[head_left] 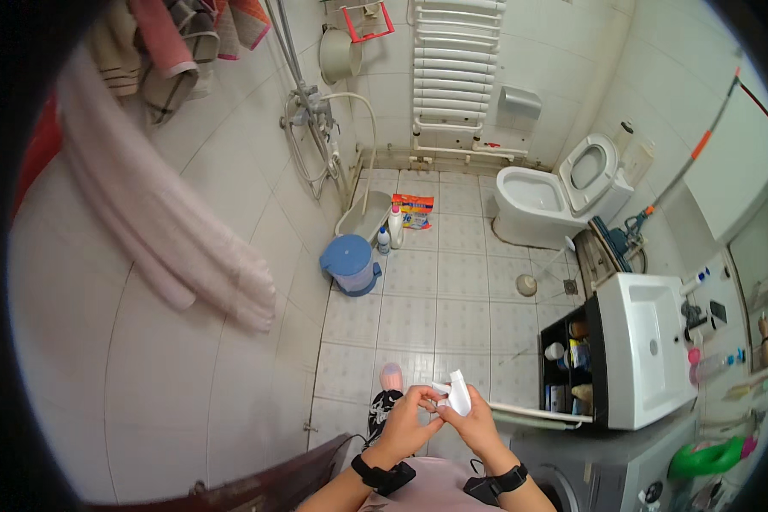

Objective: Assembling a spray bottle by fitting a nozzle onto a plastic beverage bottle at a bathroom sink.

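Close in front of my body, my two hands meet around a small white piece [459,397] that looks like plastic, with a narrow end pointing up and away. Its shape resembles a trigger spray head, but I cannot make out its kind for certain. My right hand [476,424] is closed around its lower part. From the other side, the bent fingers of my left hand [411,420] pinch at its left edge, thumb tip near the right thumb. The fingers cover part of the piece. Black bands circle both wrists.
A white sink [644,388] on an open-shelved cabinet stands right, beside a grey washing machine [606,456]. The toilet [529,192] has its lid up. A blue-lidded bin [348,258], bottles [396,226] and an orange bag [413,205] stand by the left wall. A plunger [527,284] is on the tiles.
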A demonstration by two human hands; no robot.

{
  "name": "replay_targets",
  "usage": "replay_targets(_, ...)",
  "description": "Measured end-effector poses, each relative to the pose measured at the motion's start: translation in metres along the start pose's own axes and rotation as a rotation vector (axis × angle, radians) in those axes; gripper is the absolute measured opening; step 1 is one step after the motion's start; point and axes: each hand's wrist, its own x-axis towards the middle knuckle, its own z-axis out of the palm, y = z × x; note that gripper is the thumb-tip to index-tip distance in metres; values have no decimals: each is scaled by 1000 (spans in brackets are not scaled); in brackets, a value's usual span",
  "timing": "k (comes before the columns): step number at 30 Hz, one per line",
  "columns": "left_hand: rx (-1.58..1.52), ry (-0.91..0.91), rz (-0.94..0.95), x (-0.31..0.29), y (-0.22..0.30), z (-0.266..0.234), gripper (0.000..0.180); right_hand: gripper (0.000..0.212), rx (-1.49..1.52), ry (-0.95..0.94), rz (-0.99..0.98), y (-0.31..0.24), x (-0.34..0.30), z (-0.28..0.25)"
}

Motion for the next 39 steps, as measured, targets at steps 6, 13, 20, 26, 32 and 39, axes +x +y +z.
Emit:
replay_targets(6,201,-70,136,193,-33,-47,48,37,365,134,187,-23,188,-27)
replay_targets(13,300,233,125,414,-66,-114,38,40,516,536,62,-57,389,-75)
replay_targets(20,-170,292,-365,630,-145,-131,26,32,459,610,101,-61,572,-179)
replay_targets(26,-469,423,-797,786,-201,-134,25,22,591,595,241,-91,722,-230)
replay_targets(32,-189,317,-937,918,-334,-134,31,27,575,670,484,-36,824,-232)
replay_targets(39,515,99,-771,1043,-511,-116,38,30,716,849,618,75,904,-185)
